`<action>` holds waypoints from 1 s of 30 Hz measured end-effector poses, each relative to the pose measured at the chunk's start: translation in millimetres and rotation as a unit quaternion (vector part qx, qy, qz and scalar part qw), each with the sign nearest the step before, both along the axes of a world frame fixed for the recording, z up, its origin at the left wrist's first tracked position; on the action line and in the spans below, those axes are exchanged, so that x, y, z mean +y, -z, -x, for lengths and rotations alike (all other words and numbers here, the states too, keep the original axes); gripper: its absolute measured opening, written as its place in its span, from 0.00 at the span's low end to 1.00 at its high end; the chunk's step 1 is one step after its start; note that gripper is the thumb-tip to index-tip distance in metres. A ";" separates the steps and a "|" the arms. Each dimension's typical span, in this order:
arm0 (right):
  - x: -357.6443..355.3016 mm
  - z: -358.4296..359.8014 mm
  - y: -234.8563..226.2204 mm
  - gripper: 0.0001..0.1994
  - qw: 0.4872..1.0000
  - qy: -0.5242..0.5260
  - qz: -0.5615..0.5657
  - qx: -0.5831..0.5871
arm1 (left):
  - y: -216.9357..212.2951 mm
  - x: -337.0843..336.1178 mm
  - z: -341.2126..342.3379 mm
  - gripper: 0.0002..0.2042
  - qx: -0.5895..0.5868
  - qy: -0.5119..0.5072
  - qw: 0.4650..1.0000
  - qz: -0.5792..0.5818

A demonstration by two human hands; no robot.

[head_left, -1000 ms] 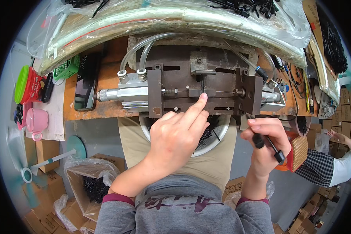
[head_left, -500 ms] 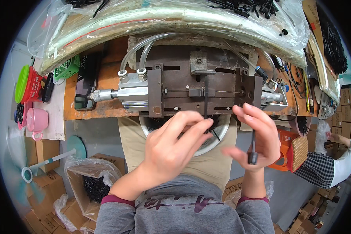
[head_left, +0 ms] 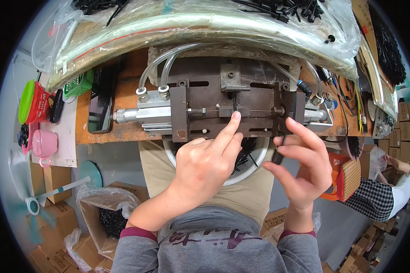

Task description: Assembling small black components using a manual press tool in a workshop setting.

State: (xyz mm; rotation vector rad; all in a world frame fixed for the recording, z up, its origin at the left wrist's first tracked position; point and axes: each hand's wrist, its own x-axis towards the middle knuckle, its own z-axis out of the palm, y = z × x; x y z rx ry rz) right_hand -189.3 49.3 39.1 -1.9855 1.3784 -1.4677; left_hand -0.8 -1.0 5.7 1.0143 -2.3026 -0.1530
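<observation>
My left hand (head_left: 207, 159) reaches up to the metal fixture (head_left: 200, 95) on the bench. Its index finger is stretched out, its tip at the small center block (head_left: 225, 111); the other fingers are curled with nothing seen in them. A thin dark strip (head_left: 235, 101) stands in the block's slot just above that fingertip. To the right, my right hand (head_left: 305, 164) pinches a slim black plastic piece with a thicker end (head_left: 278, 157), between thumb and fingers. Some of that piece is hidden by the fingers. Thin rods from both side cylinders point toward the block.
A white round basket (head_left: 232, 182) with black pieces sits on my lap under the bench edge. Clear air hoses (head_left: 171, 68) arch behind the fixture. A pink cup (head_left: 44, 141) stands left, an orange stool (head_left: 344, 175) right. A co-worker's arm (head_left: 401, 175) shows far right.
Both cylinder rods have moved inward toward the block. My left hand has let go of the strip's lower end and straightened its index finger. My right hand has raised and tilted its black piece.
</observation>
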 end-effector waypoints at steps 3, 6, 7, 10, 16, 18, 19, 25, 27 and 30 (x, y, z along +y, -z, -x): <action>-2.8 -5.0 -4.7 0.18 0.993 0.028 0.023 0.112 | -19.2 0.0 -3.0 0.14 -0.018 0.014 0.999 -0.049; -5.3 -8.5 5.9 0.16 0.989 0.030 0.021 0.144 | -49.2 -7.7 -11.1 0.14 0.042 0.093 0.991 -0.081; -6.8 -8.5 8.1 0.15 0.987 0.022 0.017 0.159 | -63.3 -13.1 -12.0 0.14 0.049 0.084 0.993 -0.073; -6.8 -14.6 24.7 0.13 0.970 0.007 0.008 0.243 | -99.0 -45.3 -5.3 0.11 0.097 0.081 0.992 -0.022; -21.2 -27.0 27.8 0.12 0.957 0.011 0.018 0.290 | -182.9 -147.6 25.3 0.25 -0.043 0.102 0.993 -0.038; -22.8 -27.5 25.5 0.14 0.952 0.016 0.018 0.305 | -189.8 -212.8 30.9 0.31 -0.104 -0.037 0.991 0.069; -23.4 -26.6 24.1 0.12 0.950 0.017 0.026 0.311 | -194.1 -239.3 23.6 0.33 -0.116 -0.109 0.974 0.164; -22.0 -33.2 25.8 0.08 0.952 0.011 0.046 0.304 | -233.1 -319.2 -66.5 0.41 -0.162 -0.410 0.873 0.208; -21.5 -32.6 27.5 0.08 0.952 0.010 0.037 0.303 | -218.3 -336.5 -77.8 0.24 -0.287 -0.244 0.926 0.009; -22.3 -31.7 26.8 0.09 0.955 0.007 0.035 0.294 | -198.2 -307.9 -55.4 0.15 -0.330 -0.210 0.908 0.148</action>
